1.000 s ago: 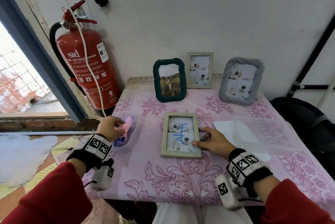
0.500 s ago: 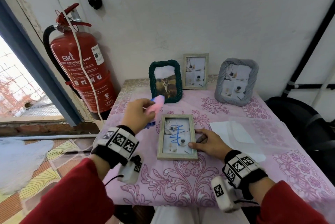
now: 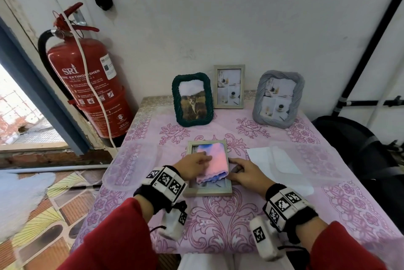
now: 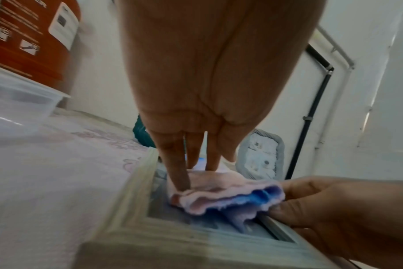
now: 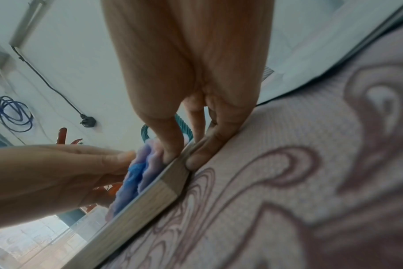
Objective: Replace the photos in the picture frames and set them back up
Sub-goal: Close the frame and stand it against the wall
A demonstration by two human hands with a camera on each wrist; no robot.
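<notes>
A light wooden picture frame (image 3: 207,192) (image 4: 150,236) (image 5: 138,203) lies flat, glass up, on the pink tablecloth. A folded pink and blue cloth (image 3: 213,163) (image 4: 230,196) (image 5: 138,174) covers most of its glass. My left hand (image 3: 202,158) (image 4: 191,160) presses the cloth down with straight fingers. My right hand (image 3: 235,170) (image 5: 184,154) rests against the frame's right rim, one digit on top and the others along its outer side. Three frames stand at the back by the wall: green (image 3: 192,99), light wooden (image 3: 228,86) and grey (image 3: 277,99).
A clear plastic tub (image 3: 129,164) sits at the table's left edge. White paper (image 3: 262,156) and a clear lid (image 3: 310,160) lie right of the frame. A red fire extinguisher (image 3: 87,86) stands by the left wall, and a dark bag (image 3: 349,138) is off the right side.
My left hand lifted the cloth out of the tub on the left, carried it right and laid it on the frame's glass, hiding the blue scribble. The right hand stayed on the rim.
</notes>
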